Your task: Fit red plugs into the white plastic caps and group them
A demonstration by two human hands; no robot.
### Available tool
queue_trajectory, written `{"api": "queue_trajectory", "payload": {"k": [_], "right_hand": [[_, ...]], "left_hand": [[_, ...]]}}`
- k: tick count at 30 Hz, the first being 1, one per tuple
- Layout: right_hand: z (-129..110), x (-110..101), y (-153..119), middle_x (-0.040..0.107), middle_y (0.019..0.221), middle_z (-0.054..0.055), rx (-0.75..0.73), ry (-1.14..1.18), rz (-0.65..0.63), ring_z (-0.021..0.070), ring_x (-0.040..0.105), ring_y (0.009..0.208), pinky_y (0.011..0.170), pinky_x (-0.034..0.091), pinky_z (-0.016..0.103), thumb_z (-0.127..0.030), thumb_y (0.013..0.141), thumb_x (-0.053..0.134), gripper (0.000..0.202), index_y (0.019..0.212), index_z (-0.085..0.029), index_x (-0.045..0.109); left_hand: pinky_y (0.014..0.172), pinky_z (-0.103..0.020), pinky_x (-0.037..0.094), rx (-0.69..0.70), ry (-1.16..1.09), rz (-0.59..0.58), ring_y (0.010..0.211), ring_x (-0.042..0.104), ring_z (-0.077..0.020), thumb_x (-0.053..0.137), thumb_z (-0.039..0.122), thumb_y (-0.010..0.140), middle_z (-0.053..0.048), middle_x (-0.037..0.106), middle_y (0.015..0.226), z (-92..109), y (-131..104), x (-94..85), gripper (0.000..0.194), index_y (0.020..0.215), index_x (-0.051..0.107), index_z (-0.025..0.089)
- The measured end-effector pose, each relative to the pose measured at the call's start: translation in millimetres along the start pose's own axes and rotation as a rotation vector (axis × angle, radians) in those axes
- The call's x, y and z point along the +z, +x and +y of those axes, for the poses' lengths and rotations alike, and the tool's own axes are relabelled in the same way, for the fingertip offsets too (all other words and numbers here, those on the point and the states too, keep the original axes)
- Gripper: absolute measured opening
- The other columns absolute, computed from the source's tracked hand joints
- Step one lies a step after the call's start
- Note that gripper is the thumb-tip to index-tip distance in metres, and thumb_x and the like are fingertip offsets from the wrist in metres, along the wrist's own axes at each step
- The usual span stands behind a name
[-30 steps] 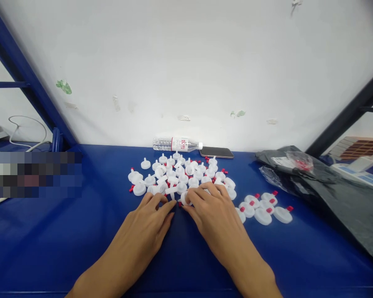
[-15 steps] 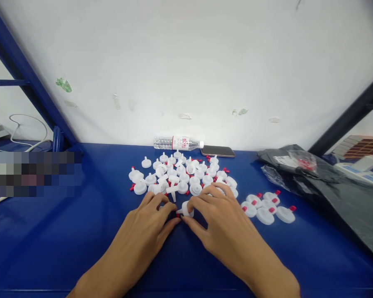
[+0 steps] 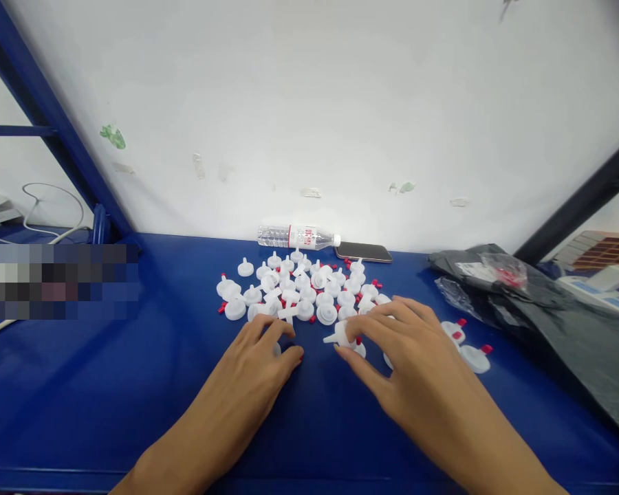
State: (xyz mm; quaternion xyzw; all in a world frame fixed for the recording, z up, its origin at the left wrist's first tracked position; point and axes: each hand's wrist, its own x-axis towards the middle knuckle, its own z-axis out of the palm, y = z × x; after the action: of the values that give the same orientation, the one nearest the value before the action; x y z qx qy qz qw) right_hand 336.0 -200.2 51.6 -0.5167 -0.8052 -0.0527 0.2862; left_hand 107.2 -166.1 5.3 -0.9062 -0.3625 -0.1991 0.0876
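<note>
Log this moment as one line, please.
right hand: holds white spouted cap, spout toward left hand | left hand: grip unclear | beyond: pile of similar caps

I log remotely: nozzle caps, ctr of tbl; btl behind, phone R of btl. Bag far R.

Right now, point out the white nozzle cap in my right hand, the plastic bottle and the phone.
White nozzle cap (image 3: 341, 335), head view: on its wide body.
Plastic bottle (image 3: 301, 237), head view: on its label.
Phone (image 3: 364, 252), head view: middle of its dark face.
</note>
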Motion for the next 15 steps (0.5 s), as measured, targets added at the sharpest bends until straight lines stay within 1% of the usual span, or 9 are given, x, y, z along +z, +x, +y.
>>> {"api": "queue_trajectory", "payload": {"k": [2,4,7,8,9,11,13,15], "right_hand": [[0.1,0.1,-0.9,0.072,0.088,-0.003,-0.002,0.01,-0.005,0.0224,0.066,0.091,0.104,0.039,0.048,-0.02,0.088,0.079,0.015,0.093,-0.027,0.066],[-0.6,0.1,-2.2,0.074,0.097,-0.001,-0.001,0.024,0.001,0.0237,0.067,0.096,0.104,0.04,0.048,-0.023,0.089,0.078,0.019,0.103,-0.028,0.067],[-3.7,-1.0,-3.6,0.075,0.11,0.002,-0.031,0.06,0.019,0.0248,0.067,0.102,0.102,0.044,0.046,-0.028,0.094,0.073,0.039,0.131,-0.03,0.06],[-5.1,-1.8,-3.5,0.075,0.113,0.003,-0.048,0.08,0.023,0.0245,0.068,0.104,0.102,0.045,0.045,-0.029,0.096,0.071,0.042,0.136,-0.031,0.058],[-6.5,-2.7,-3.2,0.075,0.114,0.002,-0.062,0.103,0.028,0.024,0.068,0.104,0.101,0.046,0.043,-0.03,0.097,0.07,0.042,0.137,-0.031,0.058],[-9.1,-4.5,-1.9,0.076,0.114,0.001,-0.075,0.15,0.043,0.0227,0.069,0.104,0.099,0.047,0.04,-0.031,0.098,0.069,0.034,0.131,-0.032,0.063],[-10.8,-6.0,-0.3,0.077,0.111,0.0,-0.071,0.185,0.058,0.0221,0.07,0.102,0.097,0.048,0.039,-0.031,0.097,0.071,0.027,0.124,-0.032,0.067],[-11.6,-6.9,1.0,0.078,0.108,0.001,-0.067,0.203,0.067,0.0222,0.072,0.098,0.097,0.049,0.04,-0.031,0.096,0.073,0.026,0.121,-0.031,0.068]], "left_hand": [[0.093,-0.048,0.059,0.031,0.011,0.055,0.11,0.061,-0.0287,0.059,0.006,0.095,-0.008,0.07,0.115,1.5,-0.2,-1.7,0.021,0.101,0.073,0.02],[0.094,-0.048,0.058,0.031,-0.034,0.157,0.11,0.063,-0.0275,0.058,0.007,0.097,-0.007,0.073,0.112,3.7,0.6,-6.1,0.019,0.103,0.071,0.02],[0.097,-0.037,0.058,-0.01,-0.23,0.343,0.105,0.069,-0.0197,0.062,0.01,0.097,-0.003,0.076,0.106,7.3,2.6,-15.1,0.016,0.108,0.068,0.02],[0.097,-0.032,0.058,-0.028,-0.299,0.391,0.102,0.071,-0.0164,0.064,0.01,0.097,-0.002,0.077,0.105,8.4,3.1,-17.9,0.016,0.108,0.068,0.02],[0.095,-0.026,0.058,-0.041,-0.355,0.426,0.098,0.072,-0.0135,0.066,0.011,0.096,0.0,0.078,0.103,9.6,3.4,-20.2,0.016,0.107,0.069,0.021],[0.09,-0.02,0.059,-0.058,-0.421,0.457,0.093,0.074,-0.0101,0.068,0.009,0.093,0.002,0.078,0.101,11.5,3.6,-23.3,0.018,0.106,0.07,0.022],[0.086,-0.018,0.06,-0.068,-0.448,0.466,0.09,0.075,-0.0093,0.069,0.008,0.092,0.002,0.079,0.098,13.0,3.5,-24.7,0.019,0.104,0.071,0.023],[0.083,-0.018,0.061,-0.075,-0.468,0.476,0.089,0.075,-0.0098,0.069,0.008,0.092,0.003,0.079,0.097,14.0,3.8,-25.7,0.019,0.104,0.072,0.023]]}}
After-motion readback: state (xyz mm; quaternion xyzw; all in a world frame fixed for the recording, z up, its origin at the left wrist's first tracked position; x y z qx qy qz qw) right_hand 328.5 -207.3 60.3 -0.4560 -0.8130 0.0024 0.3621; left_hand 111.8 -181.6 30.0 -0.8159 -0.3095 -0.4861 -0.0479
